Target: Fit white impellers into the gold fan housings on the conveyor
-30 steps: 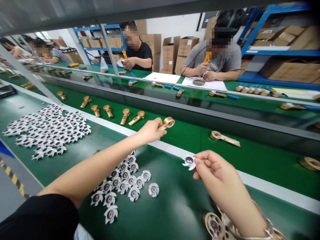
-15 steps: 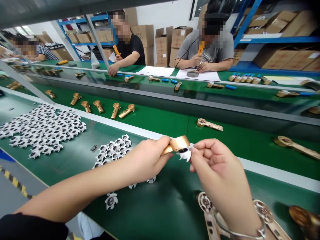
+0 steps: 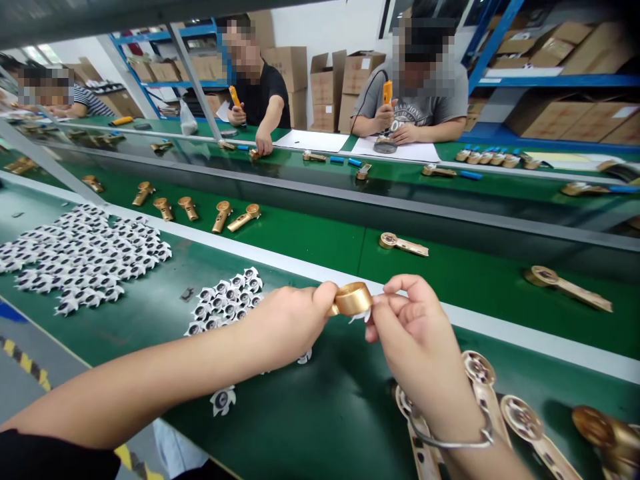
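Note:
My left hand (image 3: pixel 295 320) is closed round the handle of a gold handheld-fan housing (image 3: pixel 354 299), its round ring sticking out past my thumb. Under the ring a white fan blade (image 3: pixel 361 316) shows only in part. The fingertips of my right hand (image 3: pixel 415 327) pinch that blade at the ring's right side. Near my left forearm lies a group of white fan blades (image 3: pixel 231 295) with dark hubs, and one loose blade (image 3: pixel 223 401) is below it. Beside my right wrist are several gold half-shells (image 3: pixel 523 417) with round heads, partly covered by my arm.
A larger spread of white blades (image 3: pixel 90 253) covers the left of the bench. Gold housings (image 3: pixel 245 218) lie on the green belt (image 3: pixel 320 240) beyond a white edge strip. Across the line, two co-workers (image 3: pixel 260 93) hold orange tools. A metal post (image 3: pixel 193 80) rises at left.
The ring has come down over the blade, which shows less now. Pieces on the near belt have shifted left, those on the far belt right. A co-worker's hand has moved right onto a gold piece.

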A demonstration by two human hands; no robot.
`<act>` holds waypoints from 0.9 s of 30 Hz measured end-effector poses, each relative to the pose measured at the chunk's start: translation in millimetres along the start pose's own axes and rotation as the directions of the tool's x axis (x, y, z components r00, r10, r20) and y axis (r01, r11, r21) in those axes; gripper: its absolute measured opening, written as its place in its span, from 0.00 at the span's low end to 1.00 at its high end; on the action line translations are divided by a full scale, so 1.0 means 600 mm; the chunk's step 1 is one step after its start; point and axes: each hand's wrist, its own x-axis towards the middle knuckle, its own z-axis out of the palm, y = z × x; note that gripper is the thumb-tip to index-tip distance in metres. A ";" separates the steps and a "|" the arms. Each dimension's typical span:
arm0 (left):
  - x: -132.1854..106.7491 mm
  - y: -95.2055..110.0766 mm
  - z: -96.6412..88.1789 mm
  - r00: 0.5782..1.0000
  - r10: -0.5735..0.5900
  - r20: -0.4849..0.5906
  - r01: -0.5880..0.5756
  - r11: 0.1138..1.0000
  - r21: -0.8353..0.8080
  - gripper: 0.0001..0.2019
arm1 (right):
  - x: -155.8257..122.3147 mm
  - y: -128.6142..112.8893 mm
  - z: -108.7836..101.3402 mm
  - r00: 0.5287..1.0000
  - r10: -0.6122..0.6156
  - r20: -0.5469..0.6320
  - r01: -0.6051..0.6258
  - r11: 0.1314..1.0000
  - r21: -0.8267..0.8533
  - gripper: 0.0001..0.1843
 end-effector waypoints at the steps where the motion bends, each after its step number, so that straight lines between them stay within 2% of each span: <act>1: -0.003 0.001 0.003 1.000 0.001 0.008 -0.001 1.000 0.004 0.08 | 0.001 0.001 -0.001 1.000 0.017 0.020 -0.017 1.000 0.002 0.11; 4: -0.002 -0.004 0.007 1.000 -0.005 0.019 0.005 1.000 0.007 0.08 | 0.009 0.009 -0.005 0.974 0.143 0.176 -0.137 0.990 -0.046 0.13; 7: 0.031 -0.041 0.005 0.998 -0.054 0.009 0.054 0.999 0.001 0.11 | 0.013 0.036 -0.001 0.938 0.211 0.276 -0.163 0.969 -0.184 0.19; 10: 0.093 -0.113 0.009 0.980 -0.197 -0.030 0.197 0.980 0.014 0.21 | 0.002 0.077 0.017 0.924 0.182 0.337 -0.040 0.921 -0.386 0.15; 13: 0.147 -0.186 0.028 0.923 -0.380 -0.065 0.383 0.923 0.042 0.20 | -0.017 0.110 0.044 0.901 0.159 0.404 0.114 0.812 -0.572 0.10; 16: 0.168 -0.218 0.048 0.865 -0.489 -0.110 0.497 0.866 0.053 0.19 | -0.025 0.125 0.072 0.900 0.149 0.410 0.195 0.703 -0.684 0.12; 18: 0.170 -0.209 0.055 0.855 -0.491 -0.169 0.505 0.862 0.051 0.25 | -0.020 0.128 0.088 0.900 0.145 0.412 0.227 0.650 -0.725 0.12; 19: 0.173 -0.195 0.056 0.864 -0.464 -0.198 0.481 0.876 0.046 0.30 | -0.016 0.128 0.095 0.897 0.144 0.417 0.241 0.631 -0.737 0.11; 22: 0.208 -0.137 0.056 0.931 -0.291 -0.221 0.300 0.954 0.008 0.40 | -0.007 0.120 0.105 0.888 0.131 0.442 0.279 0.609 -0.742 0.08; 24: 0.256 -0.098 0.059 0.965 -0.176 -0.192 0.169 0.984 -0.053 0.38 | -0.004 0.107 0.099 0.893 0.106 0.438 0.289 0.611 -0.737 0.07; 27: 0.339 -0.063 0.069 0.980 -0.132 -0.146 0.105 0.978 -0.181 0.26 | -0.002 0.080 0.064 0.918 0.063 0.391 0.268 0.628 -0.731 0.08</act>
